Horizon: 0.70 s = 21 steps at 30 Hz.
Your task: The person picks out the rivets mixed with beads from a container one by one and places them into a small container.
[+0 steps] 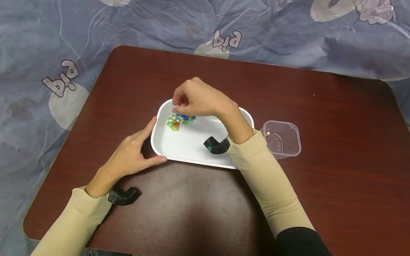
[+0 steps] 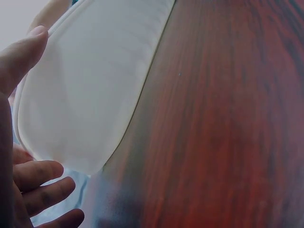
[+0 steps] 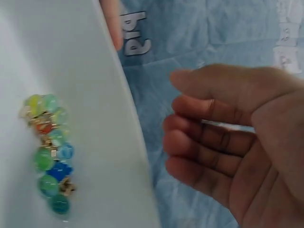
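Observation:
A white tray (image 1: 195, 144) lies on the table, its left part holding a cluster of glassy green, blue, yellow and orange beads (image 1: 176, 120) with small gold-coloured bits among them. My left hand (image 1: 131, 153) rests against the tray's left end, thumb on the near rim and straight fingers along the side. Above the beads hovers my right hand (image 1: 203, 97), fingers loosely bent. The right wrist view shows that hand's thumb (image 3: 209, 83) apart from the fingers and nothing held between them.
To the right of the tray stands a clear plastic container (image 1: 299, 137) with a few small gold-coloured bits (image 1: 268, 133) inside. The brown table (image 1: 339, 149) meets a blue patterned cloth (image 1: 153, 25) at its far side. Each wrist wears a black band (image 1: 123, 196).

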Motion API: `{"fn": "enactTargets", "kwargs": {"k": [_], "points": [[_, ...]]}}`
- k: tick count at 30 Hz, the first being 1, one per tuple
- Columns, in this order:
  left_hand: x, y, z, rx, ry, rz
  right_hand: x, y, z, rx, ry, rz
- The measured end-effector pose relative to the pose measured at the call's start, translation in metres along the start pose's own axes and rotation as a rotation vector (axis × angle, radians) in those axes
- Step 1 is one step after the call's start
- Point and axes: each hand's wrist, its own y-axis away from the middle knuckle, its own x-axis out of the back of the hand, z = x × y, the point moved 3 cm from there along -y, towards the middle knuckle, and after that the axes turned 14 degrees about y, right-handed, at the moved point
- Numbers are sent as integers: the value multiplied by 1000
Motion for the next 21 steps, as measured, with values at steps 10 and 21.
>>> {"fn": "enactTargets", "kwargs": {"k": [10, 21], "points": [[0, -1, 0, -13, 7, 3, -23, -5, 9, 19, -58, -129], [0, 1, 1, -11, 1, 3, -43, -7, 8, -30, 0, -246]]}}
